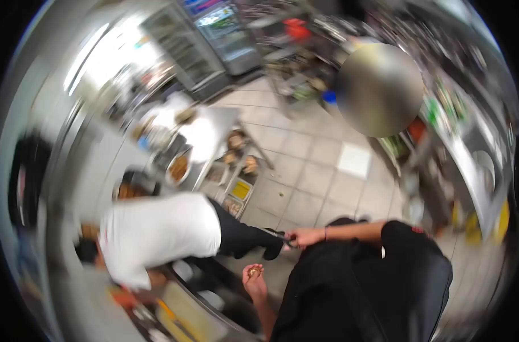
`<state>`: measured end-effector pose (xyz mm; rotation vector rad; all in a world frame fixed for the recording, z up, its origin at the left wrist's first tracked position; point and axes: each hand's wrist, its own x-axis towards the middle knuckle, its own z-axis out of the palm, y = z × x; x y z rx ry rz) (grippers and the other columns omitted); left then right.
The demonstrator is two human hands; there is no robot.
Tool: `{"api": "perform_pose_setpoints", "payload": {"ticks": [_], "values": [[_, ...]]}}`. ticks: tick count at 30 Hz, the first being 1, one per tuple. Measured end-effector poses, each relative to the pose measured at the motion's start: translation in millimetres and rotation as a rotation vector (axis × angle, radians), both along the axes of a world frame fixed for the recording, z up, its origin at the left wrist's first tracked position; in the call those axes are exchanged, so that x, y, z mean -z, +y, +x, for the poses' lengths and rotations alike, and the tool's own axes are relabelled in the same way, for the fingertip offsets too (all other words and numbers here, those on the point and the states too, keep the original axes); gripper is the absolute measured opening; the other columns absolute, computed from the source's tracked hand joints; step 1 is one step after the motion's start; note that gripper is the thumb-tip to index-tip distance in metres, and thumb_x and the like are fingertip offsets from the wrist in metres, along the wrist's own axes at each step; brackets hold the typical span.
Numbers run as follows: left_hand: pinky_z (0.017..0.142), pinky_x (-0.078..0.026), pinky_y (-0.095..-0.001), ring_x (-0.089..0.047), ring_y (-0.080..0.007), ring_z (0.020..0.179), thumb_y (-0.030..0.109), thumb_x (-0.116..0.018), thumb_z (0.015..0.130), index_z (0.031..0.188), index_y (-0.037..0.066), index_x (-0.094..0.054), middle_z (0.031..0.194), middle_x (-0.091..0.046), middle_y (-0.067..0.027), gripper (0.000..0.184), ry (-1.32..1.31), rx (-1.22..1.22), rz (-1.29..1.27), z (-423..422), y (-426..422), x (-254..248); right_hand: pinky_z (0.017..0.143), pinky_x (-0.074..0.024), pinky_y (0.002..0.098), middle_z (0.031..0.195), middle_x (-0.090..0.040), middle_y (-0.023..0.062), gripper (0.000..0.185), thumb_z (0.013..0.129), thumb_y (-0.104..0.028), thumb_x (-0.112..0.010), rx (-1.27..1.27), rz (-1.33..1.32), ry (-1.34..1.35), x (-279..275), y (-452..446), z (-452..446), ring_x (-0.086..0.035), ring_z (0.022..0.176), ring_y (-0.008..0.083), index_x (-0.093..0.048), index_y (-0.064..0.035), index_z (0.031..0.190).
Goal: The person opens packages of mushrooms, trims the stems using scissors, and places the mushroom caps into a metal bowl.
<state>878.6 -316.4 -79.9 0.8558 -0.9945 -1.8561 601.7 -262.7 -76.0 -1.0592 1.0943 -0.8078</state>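
Note:
My left hand (254,276) is closed around a small round brownish thing (254,272), too blurred to name. My right hand (304,237), at the end of my bare forearm, grips a dark, thin tool (290,241) whose kind I cannot make out. Both hands are in front of my black shirt (362,290). Just beyond them is a co-worker in a white shirt (159,236) and black trousers, leaning over the counter. That person's forearm (157,278) reaches down beside a pale board (191,313).
A steel table (217,122) holds a bowl of brown food (178,168), with trays (240,189) on its lower shelf. Glass-door fridges (222,34) stand behind. Another person, blurred out, is at the right by a long steel counter (462,154). Tiled floor (305,157) lies between.

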Motion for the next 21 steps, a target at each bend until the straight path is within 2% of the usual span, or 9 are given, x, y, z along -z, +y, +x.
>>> {"api": "perform_pose_setpoints", "payload": {"ticks": [5,7,9,10,11,14,16,18,21], "values": [[0.058,-0.047,-0.0323,-0.056,-0.0230,0.073,0.006,-0.054,0.090,0.108,0.004,-0.053,0.094,-0.059,-0.0133,0.018,-0.136,0.337,0.079,-138,-41,-39,0.053,-0.0463,0.0298,0.066,-0.055,0.0024,0.049,0.081,-0.048,-0.073,0.400,-0.025,0.018,13,68,-138,-0.054,0.058,0.0127,-0.062,-0.0040,0.100],[0.054,-0.045,-0.0315,-0.056,-0.0220,0.067,0.011,-0.057,0.092,0.111,0.006,-0.052,0.091,-0.058,-0.0108,0.021,-0.223,0.489,0.018,-227,-46,-33,0.060,-0.0478,0.0351,0.069,-0.060,0.0084,0.048,0.080,-0.041,-0.074,0.510,-0.186,0.253,23,116,-208,-0.059,0.064,0.0177,-0.063,-0.0034,0.107],[0.071,-0.050,-0.0334,-0.058,-0.0210,0.087,0.014,-0.063,0.090,0.118,0.008,-0.051,0.103,-0.055,-0.0060,0.031,-0.192,0.693,-0.066,-334,-26,-26,0.064,-0.0469,0.0390,0.073,-0.063,0.0125,0.048,0.077,-0.038,-0.075,0.689,-0.188,0.452,15,187,-278,-0.061,0.067,0.0246,-0.063,-0.0036,0.110],[0.093,-0.046,-0.0382,-0.054,-0.0239,0.105,0.014,-0.067,0.087,0.124,0.009,-0.050,0.112,-0.052,-0.0048,0.041,-0.222,0.788,-0.064,-390,-11,-35,0.064,-0.0458,0.0403,0.073,-0.063,0.0133,0.049,0.076,-0.038,-0.074,0.826,-0.277,0.460,4,222,-308,-0.060,0.068,0.0300,-0.063,-0.0039,0.109],[0.098,-0.044,-0.0412,-0.054,-0.0251,0.108,0.016,-0.069,0.086,0.127,0.007,-0.049,0.115,-0.052,-0.0056,0.046,-0.274,0.816,-0.102,-449,11,-40,0.062,-0.0456,0.0400,0.073,-0.063,0.0125,0.046,0.077,-0.036,-0.073,0.802,-0.099,0.524,-7,260,-342,-0.060,0.067,0.0297,-0.063,-0.0041,0.109],[0.090,-0.050,-0.0350,-0.058,-0.0237,0.108,0.010,-0.059,0.093,0.129,0.003,-0.045,0.119,-0.054,-0.0091,0.039,-0.196,1.067,-0.514,-610,70,-56,0.059,-0.0430,0.0331,0.069,-0.056,0.0085,0.048,0.078,-0.032,-0.076,1.349,-0.061,0.490,-5,358,-396,-0.053,0.062,0.0185,-0.062,-0.0016,0.112],[0.092,-0.049,-0.0344,-0.057,-0.0218,0.109,0.004,-0.063,0.088,0.128,0.002,-0.045,0.120,-0.056,-0.0096,0.044,-0.164,1.115,-0.664,-712,103,-79,0.057,-0.0406,0.0274,0.071,-0.043,-0.0012,0.044,0.081,-0.017,-0.074,1.586,0.044,0.382,-23,414,-415,-0.046,0.065,0.0082,-0.057,0.0004,0.117],[0.096,-0.045,-0.0336,-0.057,-0.0207,0.110,0.002,-0.071,0.077,0.120,0.001,-0.052,0.117,-0.058,-0.0099,0.046,-0.203,1.036,-1.149,-818,125,-104,0.054,-0.0364,0.0202,0.074,-0.041,-0.0042,0.043,0.080,-0.011,-0.075,1.817,-0.063,0.255,-7,460,-430,-0.040,0.063,0.0040,-0.055,0.0000,0.117],[0.092,-0.045,-0.0290,-0.058,-0.0147,0.102,0.003,-0.074,0.075,0.109,0.000,-0.060,0.107,-0.063,-0.0061,0.037,-0.093,1.088,-1.263,-956,164,-131,0.055,-0.0369,0.0188,0.073,-0.046,-0.0070,0.037,0.084,-0.007,-0.071,1.965,0.072,0.300,-28,496,-445,-0.043,0.063,0.0014,-0.056,-0.0024,0.117]]}}
